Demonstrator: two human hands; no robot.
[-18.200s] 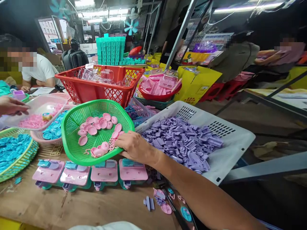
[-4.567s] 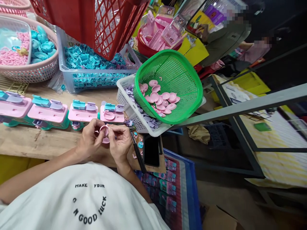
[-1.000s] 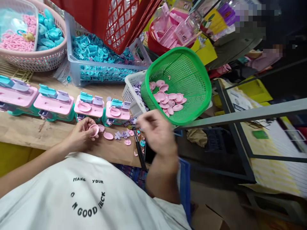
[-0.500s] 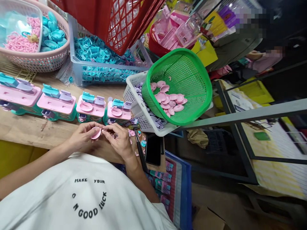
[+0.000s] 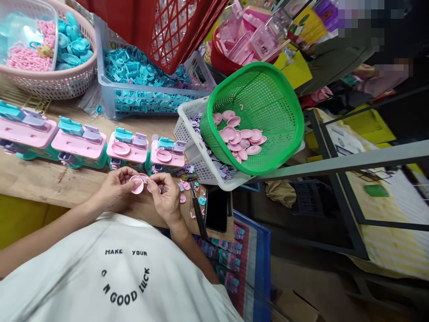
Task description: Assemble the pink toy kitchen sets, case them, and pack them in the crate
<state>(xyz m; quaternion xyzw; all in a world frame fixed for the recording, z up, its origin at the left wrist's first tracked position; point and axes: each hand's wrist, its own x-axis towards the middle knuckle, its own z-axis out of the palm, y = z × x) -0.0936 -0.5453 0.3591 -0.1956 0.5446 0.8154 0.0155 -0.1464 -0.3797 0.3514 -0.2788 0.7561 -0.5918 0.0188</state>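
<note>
My left hand (image 5: 115, 193) pinches a small pink round dish (image 5: 136, 184) just above the wooden table edge. Against that dish my right hand (image 5: 165, 197) presses its closed fingertips, holding a tiny pink piece too small to name. Right behind my hands stands a row of pink and teal toy units (image 5: 127, 149); the two nearest the right carry a pink dish on top. A tilted green basket (image 5: 264, 85) to the right holds several more pink dishes (image 5: 240, 138).
The green basket leans on a white crate (image 5: 187, 129) of purple parts. Behind it are a blue-grey crate (image 5: 134, 100) of teal parts, a pink basket (image 5: 50, 85) and a red crate (image 5: 161, 22). A black phone (image 5: 216, 209) and loose bits lie beside my right hand.
One second ago my right hand was raised near the green basket; it has come back down to the left hand and now meets the pink dish. The left hand has stayed put.
</note>
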